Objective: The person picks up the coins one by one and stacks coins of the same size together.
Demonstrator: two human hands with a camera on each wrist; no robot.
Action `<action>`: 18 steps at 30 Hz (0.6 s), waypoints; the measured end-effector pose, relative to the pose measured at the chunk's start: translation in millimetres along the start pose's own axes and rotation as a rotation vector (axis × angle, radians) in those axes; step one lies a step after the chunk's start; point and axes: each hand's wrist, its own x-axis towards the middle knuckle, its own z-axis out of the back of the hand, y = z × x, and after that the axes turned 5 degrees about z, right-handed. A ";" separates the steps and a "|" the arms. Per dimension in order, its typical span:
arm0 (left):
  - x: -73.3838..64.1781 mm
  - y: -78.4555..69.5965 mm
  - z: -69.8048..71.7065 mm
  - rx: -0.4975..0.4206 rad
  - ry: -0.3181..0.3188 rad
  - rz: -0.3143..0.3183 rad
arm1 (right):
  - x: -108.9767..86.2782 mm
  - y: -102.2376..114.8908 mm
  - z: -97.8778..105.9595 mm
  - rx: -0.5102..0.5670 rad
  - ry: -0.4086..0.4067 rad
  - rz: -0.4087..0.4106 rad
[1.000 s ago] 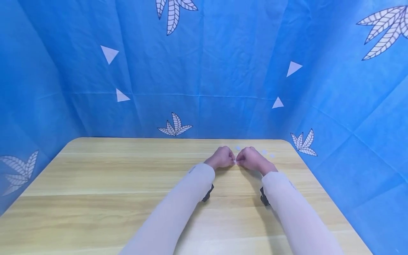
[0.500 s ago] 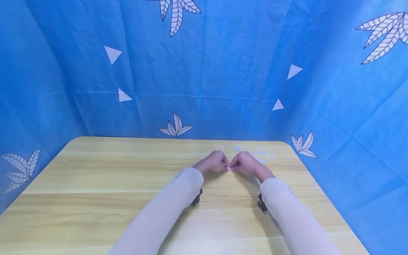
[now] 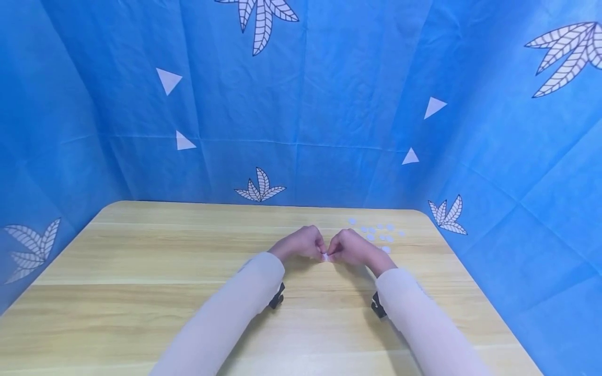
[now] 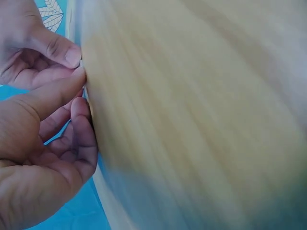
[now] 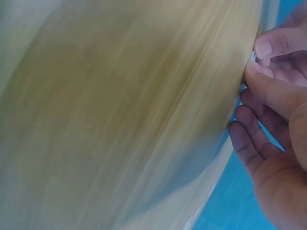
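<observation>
In the head view, my left hand (image 3: 304,242) and my right hand (image 3: 350,246) meet fingertip to fingertip, low over the table's far right part. A small white piece (image 3: 325,257) shows between them, pinched by thumb and fingers from both sides. Most of it is covered, and its kind is not clear. The left wrist view has my left hand (image 4: 43,148) with thumb against fingers, touching the other hand's thumb tip. In the right wrist view, my right hand (image 5: 278,110) has its thumb at a sliver of white (image 5: 252,55), other fingers loosely bent.
Several small, flat, whitish, roundish pieces (image 3: 370,237) lie scattered to the right of my right hand. The light wooden table (image 3: 155,297) reaches a blue cloth backdrop (image 3: 348,104) with white leaf and triangle prints at its back and sides.
Both hands have moved together leftward and towards me, still meeting at the small white piece. More of the scattered white pieces have come into sight behind the right hand.
</observation>
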 end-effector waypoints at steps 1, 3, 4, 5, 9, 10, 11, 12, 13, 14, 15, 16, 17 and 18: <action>-2.2 2.3 1.2 -0.002 0.004 0.001 | 1.5 2.5 -1.1 0.001 0.005 0.005; -7.0 6.5 3.4 -0.014 0.008 0.001 | 4.3 6.5 -3.7 0.007 0.017 0.005; -9.1 8.5 4.2 -0.018 0.007 0.001 | 5.5 8.3 -4.8 0.010 0.019 0.004; -11.1 10.6 4.9 -0.021 0.005 0.002 | 6.8 9.7 -6.1 0.012 0.019 0.004; -18.2 16.9 7.1 -0.038 -0.006 0.022 | 10.6 12.6 -11.4 0.029 0.016 0.020; -19.7 18.2 7.6 -0.041 -0.007 0.027 | 11.6 13.0 -12.7 0.029 0.014 0.026; -21.2 19.3 8.3 -0.043 -0.006 0.032 | 12.4 13.7 -14.0 0.026 0.013 0.030; -22.8 20.2 9.0 -0.044 -0.006 0.034 | 13.1 14.4 -15.0 0.023 0.012 0.031; -24.4 20.8 9.8 -0.047 -0.004 0.035 | 13.8 15.0 -16.0 0.020 0.009 0.037; -25.9 21.3 10.6 -0.048 -0.003 0.033 | 14.5 16.0 -17.0 0.018 0.008 0.037; -27.4 21.7 11.5 -0.048 -0.001 0.030 | 15.0 17.2 -17.8 0.015 0.008 0.038; -28.9 22.1 12.4 -0.050 0.002 0.029 | 15.5 18.5 -18.3 0.015 0.007 0.040; -30.3 22.6 12.8 -0.050 0.004 0.028 | 15.9 20.0 -18.8 0.015 0.007 0.041; -31.5 23.2 13.1 -0.052 0.004 0.026 | 16.4 21.4 -19.3 0.016 0.008 0.045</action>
